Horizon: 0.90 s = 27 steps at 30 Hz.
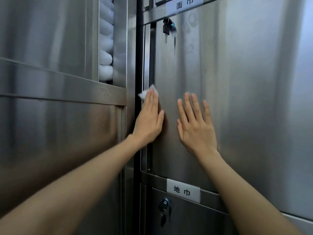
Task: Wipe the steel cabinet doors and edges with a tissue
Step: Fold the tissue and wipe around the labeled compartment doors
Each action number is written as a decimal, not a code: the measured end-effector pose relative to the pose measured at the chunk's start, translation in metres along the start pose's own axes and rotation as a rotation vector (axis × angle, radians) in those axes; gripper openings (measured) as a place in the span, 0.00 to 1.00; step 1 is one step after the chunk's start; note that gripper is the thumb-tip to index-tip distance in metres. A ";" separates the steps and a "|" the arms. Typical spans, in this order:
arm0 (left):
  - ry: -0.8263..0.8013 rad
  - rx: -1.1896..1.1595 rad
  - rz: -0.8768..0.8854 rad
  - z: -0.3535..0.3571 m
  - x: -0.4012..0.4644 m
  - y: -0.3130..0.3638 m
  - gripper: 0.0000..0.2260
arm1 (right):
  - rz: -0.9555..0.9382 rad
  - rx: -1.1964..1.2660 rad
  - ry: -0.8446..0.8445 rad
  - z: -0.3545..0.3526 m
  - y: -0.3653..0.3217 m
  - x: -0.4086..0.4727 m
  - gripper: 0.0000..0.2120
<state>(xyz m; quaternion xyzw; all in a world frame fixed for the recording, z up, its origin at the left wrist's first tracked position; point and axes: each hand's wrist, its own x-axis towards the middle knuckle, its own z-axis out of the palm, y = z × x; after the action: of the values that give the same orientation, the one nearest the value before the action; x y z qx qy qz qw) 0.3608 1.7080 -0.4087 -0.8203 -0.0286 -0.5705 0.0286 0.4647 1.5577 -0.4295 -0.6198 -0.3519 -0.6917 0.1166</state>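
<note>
A brushed steel cabinet door (237, 99) fills the right half of the view. My left hand (149, 119) lies flat with straight fingers along the door's left edge, pressing a small white tissue (147, 92) against the steel; the tissue pokes out above my fingertips. My right hand (196, 126) rests flat on the same door, fingers spread and pointing up, holding nothing.
A key (166, 30) hangs from the lock at the door's top left. White labels sit above (184, 5) and below (183, 190) the door, with a second lock (164, 205) lower down. White towels (105, 39) show through a gap in the left cabinet (50, 99).
</note>
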 end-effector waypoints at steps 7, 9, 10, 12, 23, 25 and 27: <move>-0.082 0.020 0.028 -0.002 -0.037 0.000 0.30 | -0.001 0.007 0.003 -0.002 0.000 0.001 0.28; -0.072 0.033 0.004 -0.011 -0.005 0.000 0.29 | -0.005 0.005 -0.005 -0.001 0.001 0.000 0.28; -0.063 0.052 0.004 -0.015 0.007 -0.001 0.28 | -0.001 0.003 -0.005 -0.002 0.001 0.000 0.28; -0.035 0.086 0.020 -0.017 0.019 -0.006 0.26 | 0.008 0.003 0.005 -0.003 0.001 0.000 0.28; 0.255 0.229 0.137 -0.010 0.008 -0.021 0.21 | 0.010 -0.007 0.004 -0.003 0.000 0.000 0.27; 0.276 0.272 0.142 -0.009 0.001 -0.020 0.22 | 0.006 -0.011 0.003 -0.003 0.001 0.000 0.27; 0.282 0.317 0.156 -0.009 -0.006 -0.019 0.25 | 0.004 -0.011 -0.005 -0.003 0.001 -0.001 0.28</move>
<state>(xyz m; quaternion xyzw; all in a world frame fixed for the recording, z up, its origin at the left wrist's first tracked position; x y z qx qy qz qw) 0.3490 1.7257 -0.4114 -0.7174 -0.0503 -0.6639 0.2049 0.4635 1.5547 -0.4296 -0.6228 -0.3471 -0.6919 0.1137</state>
